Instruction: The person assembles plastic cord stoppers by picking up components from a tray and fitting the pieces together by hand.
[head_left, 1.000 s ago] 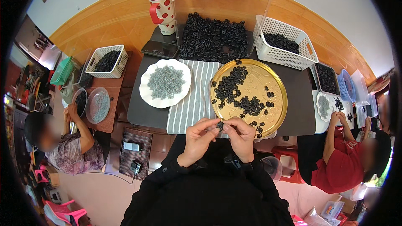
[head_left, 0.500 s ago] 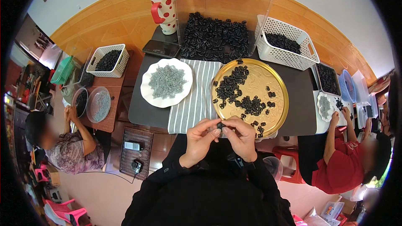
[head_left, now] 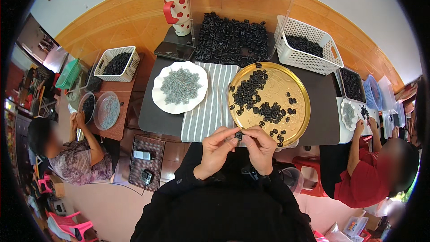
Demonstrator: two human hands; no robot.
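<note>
My left hand (head_left: pixel 216 151) and my right hand (head_left: pixel 258 149) meet just off the near edge of the table, fingertips pinched together on one small black plastic part (head_left: pixel 239 136). Right behind them a round gold tray (head_left: pixel 293 80) carries loose black parts (head_left: pixel 271 112) in clumps, with a few single ones near its front rim. Left of the tray lies a grey-and-white striped cloth (head_left: pixel 197 125). A white scalloped plate (head_left: pixel 157 97) heaped with small grey metal-looking pieces (head_left: pixel 180 86) rests partly on that cloth.
At the back, a clear bin (head_left: pixel 239 0) holds a black heap, beside a white basket (head_left: pixel 309 60) of black parts. A phone (head_left: pixel 174 51) and a red-lidded tumbler (head_left: pixel 180 11) stand back left. Co-workers sit at left (head_left: pixel 80 166) and right (head_left: pixel 365 177).
Both hands have shifted slightly right in the picture, and the fingers have turned the black part a little. The whole scene has moved slightly with the head.
</note>
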